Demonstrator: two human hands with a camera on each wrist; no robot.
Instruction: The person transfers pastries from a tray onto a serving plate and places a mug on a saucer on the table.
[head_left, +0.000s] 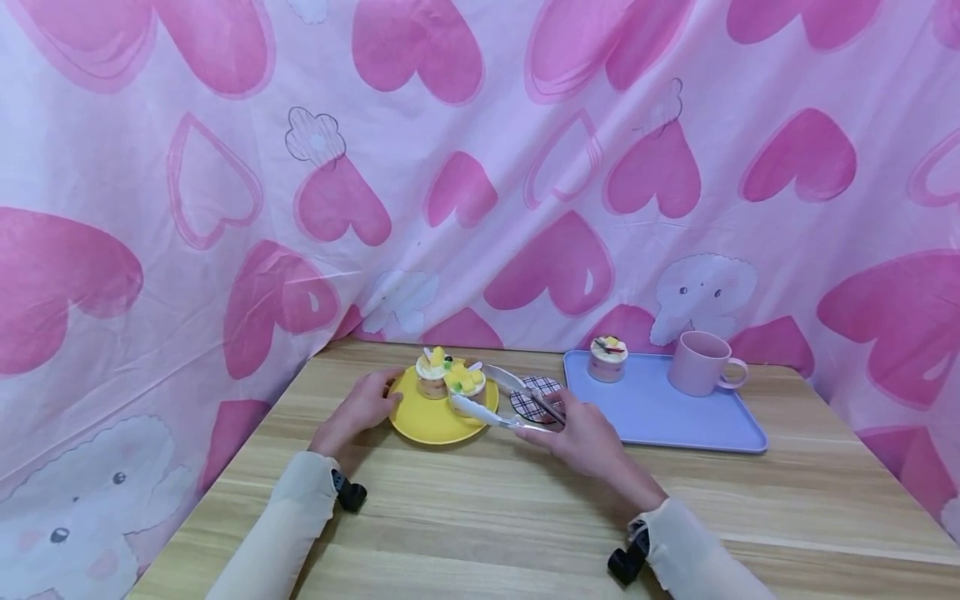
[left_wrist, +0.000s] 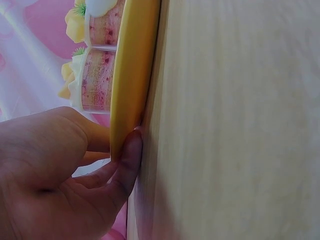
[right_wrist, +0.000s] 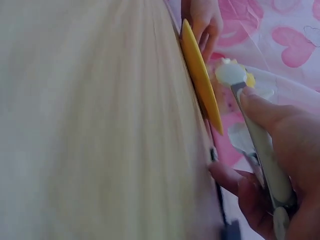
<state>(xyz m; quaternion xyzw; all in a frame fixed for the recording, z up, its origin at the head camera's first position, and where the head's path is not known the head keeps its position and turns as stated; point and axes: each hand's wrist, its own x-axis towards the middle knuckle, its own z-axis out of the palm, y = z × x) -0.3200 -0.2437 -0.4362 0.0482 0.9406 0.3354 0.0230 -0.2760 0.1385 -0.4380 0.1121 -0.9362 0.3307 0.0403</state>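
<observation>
My left hand [head_left: 363, 407] pinches the left rim of a round yellow plate [head_left: 420, 427]; in the left wrist view the thumb is above and fingers [left_wrist: 131, 155] are below the rim. On the plate two clear dessert cups stand side by side, layered cake with yellow fruit on top: a rear cup [head_left: 432, 382] and a front cup [head_left: 467, 402]. My right hand [head_left: 592, 442] holds metal tongs [right_wrist: 262, 145] with pale tips. The tongs' arms are spread on either side of the front cup; whether they touch it I cannot tell.
A round plaid coaster [head_left: 534, 408] lies partly under the tongs. To the right is a blue tray [head_left: 652, 421] bearing a third dessert cup [head_left: 606, 365] and a pink mug [head_left: 697, 367]. Behind the wooden table [head_left: 465, 533] hangs a pink heart-patterned cloth [head_left: 547, 258].
</observation>
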